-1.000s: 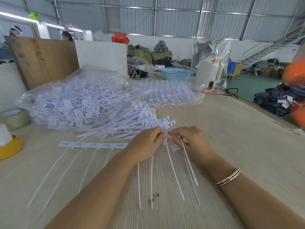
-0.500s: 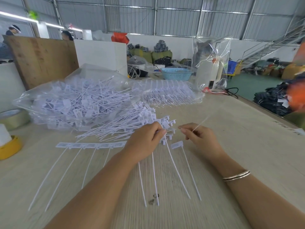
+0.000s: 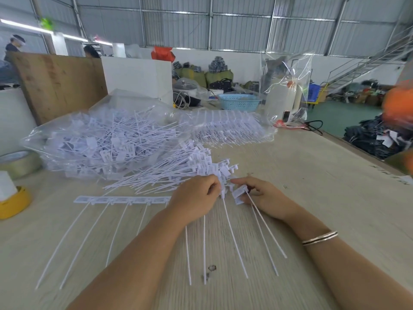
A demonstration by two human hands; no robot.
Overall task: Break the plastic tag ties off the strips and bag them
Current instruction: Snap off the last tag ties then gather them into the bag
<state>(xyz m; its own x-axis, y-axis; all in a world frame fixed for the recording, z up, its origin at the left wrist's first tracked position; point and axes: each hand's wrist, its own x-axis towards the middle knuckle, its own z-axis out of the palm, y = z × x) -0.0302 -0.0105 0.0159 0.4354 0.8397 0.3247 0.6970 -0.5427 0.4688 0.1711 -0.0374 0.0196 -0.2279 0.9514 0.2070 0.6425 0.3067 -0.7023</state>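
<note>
My left hand [image 3: 194, 199] grips the head end of a white strip of tag ties [image 3: 232, 231] whose tails fan toward me on the table. My right hand [image 3: 262, 196] pinches the square head of one tie [image 3: 240, 191] at the strip's right end, and two tails run down from under it. A second strip [image 3: 121, 200] with several ties lies flat left of my left hand. A loose pile of separated ties [image 3: 176, 173] lies just beyond my hands. Behind it sits a clear bag of ties [image 3: 107, 142].
More strips in clear plastic [image 3: 230, 128] lie at the table's far middle. A tape roll [image 3: 17, 161] and a yellow holder [image 3: 13, 203] stand at the left edge. A blue basket [image 3: 239, 101] and an upright clear bag [image 3: 288, 86] are at the back. A wooden board [image 3: 58, 83] leans left.
My right hand had lifted a broken-off tie toward the pile half a second ago. It has come back down and now pinches another tie head beside my left hand.
</note>
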